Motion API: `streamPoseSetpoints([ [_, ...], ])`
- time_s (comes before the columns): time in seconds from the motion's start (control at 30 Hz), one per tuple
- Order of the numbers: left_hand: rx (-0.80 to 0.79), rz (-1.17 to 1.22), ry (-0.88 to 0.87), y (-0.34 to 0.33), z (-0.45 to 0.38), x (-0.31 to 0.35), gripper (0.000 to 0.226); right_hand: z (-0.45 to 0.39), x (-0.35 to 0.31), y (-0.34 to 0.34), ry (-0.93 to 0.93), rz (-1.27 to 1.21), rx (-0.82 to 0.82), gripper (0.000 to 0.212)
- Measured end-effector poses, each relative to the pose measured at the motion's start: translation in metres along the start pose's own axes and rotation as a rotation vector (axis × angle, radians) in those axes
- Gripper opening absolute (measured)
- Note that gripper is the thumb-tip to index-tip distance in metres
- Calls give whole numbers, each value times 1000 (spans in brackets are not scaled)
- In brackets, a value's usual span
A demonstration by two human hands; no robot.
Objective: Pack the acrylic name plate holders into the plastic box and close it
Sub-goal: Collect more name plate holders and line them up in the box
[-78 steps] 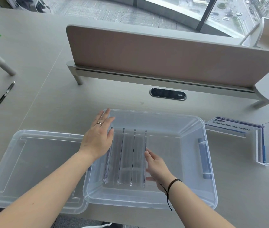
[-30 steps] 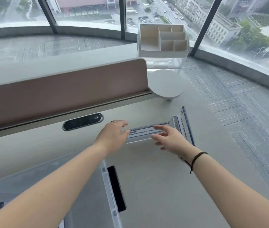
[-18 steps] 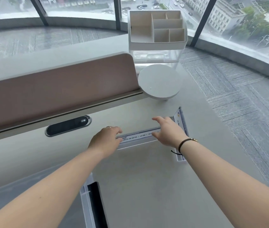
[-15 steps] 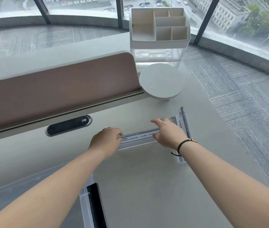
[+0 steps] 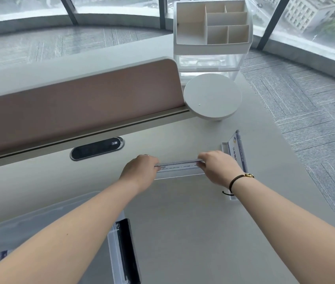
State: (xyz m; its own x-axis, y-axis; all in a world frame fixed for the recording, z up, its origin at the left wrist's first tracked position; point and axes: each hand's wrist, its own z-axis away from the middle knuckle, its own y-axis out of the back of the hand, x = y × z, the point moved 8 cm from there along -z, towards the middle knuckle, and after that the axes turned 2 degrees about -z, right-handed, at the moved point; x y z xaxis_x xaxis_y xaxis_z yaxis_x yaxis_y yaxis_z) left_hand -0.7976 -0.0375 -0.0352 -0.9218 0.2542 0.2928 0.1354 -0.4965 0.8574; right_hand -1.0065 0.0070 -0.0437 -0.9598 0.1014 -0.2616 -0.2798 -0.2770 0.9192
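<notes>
Left hand: the left hand (image 5: 141, 171) grips the left end of a name plate holder (image 5: 180, 168), fingers curled round it.
Right hand: the right hand (image 5: 216, 168) grips the right end of the same holder, fingers curled over its top edge; a dark cord bracelet (image 5: 236, 180) sits on the wrist.
Held holder: clear, long and narrow, with a printed strip inside, stretched between the two hands just above or on the desk (image 5: 193, 232); whether it touches the surface cannot be told.
Second holder: another name plate holder (image 5: 236, 149) stands on the desk just behind the right hand, partly hidden by the wrist.
Box: the clear plastic box (image 5: 117, 249) sits at the lower left, open, its near corner and dark handle in view; the left forearm crosses over it.
Desk back: a pink divider panel (image 5: 76, 103) runs along the rear, with a dark oval cable port (image 5: 96, 149) below it.
Right rear: a round white stand (image 5: 212, 97) and, behind it, a white compartment organiser (image 5: 211, 27).
</notes>
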Motion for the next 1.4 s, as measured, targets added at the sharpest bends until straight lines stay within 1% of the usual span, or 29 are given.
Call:
streamPoseSetpoints([
  [0.13,43,16,-29,18,14,5,26,15,-10,20,20,-26,16,25],
  [0.2,88,40,-58,34,25,6,22,26,-18,35,34,-29,27,27],
  [0.37,273,133,-148,86,65,6,15,58,-51,84,54,11,35,31],
  [0.53,404,184,-216,133,117,-11,12,93,-101,131,107,-23,95,26],
  [0.7,450,246,-211,161,170,-51,6,122,-165,147,175,-6,104,27],
  [0.8,426,258,-215,167,199,-85,5,139,-208,143,228,4,101,26],
  [0.9,377,215,-217,169,226,-118,3,159,-250,131,270,0,83,27],
  [1.07,182,188,-193,158,251,-169,2,194,-303,97,277,-51,42,32],
  [1.23,77,189,-183,131,252,-196,6,213,-331,44,232,-96,-14,36],
  [1.4,-49,142,-183,87,241,-202,15,225,-337,-18,149,-85,-94,40],
])
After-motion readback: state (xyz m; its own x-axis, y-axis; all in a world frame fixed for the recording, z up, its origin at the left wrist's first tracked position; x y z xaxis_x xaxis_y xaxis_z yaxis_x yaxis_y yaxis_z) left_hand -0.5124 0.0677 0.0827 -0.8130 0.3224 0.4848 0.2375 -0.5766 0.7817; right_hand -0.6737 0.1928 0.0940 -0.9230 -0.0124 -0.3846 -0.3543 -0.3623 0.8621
